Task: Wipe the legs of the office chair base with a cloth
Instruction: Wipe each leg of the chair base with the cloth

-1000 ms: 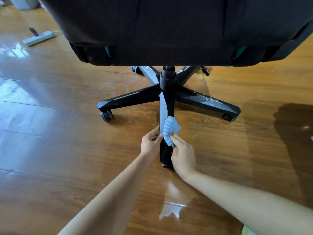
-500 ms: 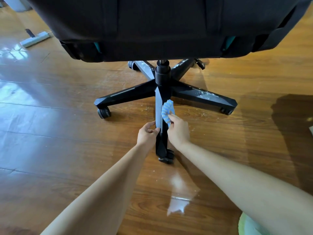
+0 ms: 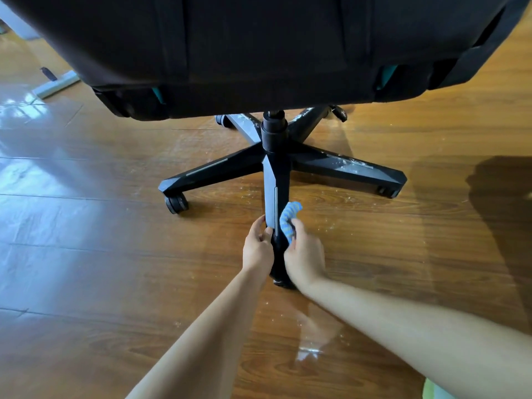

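A black office chair base (image 3: 276, 165) with five legs stands on the wooden floor, under the dark seat (image 3: 259, 47). The nearest leg (image 3: 273, 203) points straight toward me. My left hand (image 3: 257, 247) grips that leg's left side near its outer end. My right hand (image 3: 305, 257) holds a blue striped cloth (image 3: 289, 218) pressed against the leg's right side. The leg's caster is mostly hidden behind my hands. The right leg (image 3: 348, 168) and the far legs carry white dust.
White specks lie scattered on the wooden floor (image 3: 86, 269) around the base. A white flat mop head (image 3: 56, 86) rests at the far left. A caster (image 3: 176, 203) sits under the left leg. A dark shadow falls at the right edge.
My right hand slid the cloth up the near leg toward the hub, then back down toward the leg's outer end. My left hand stayed on the leg's left side.
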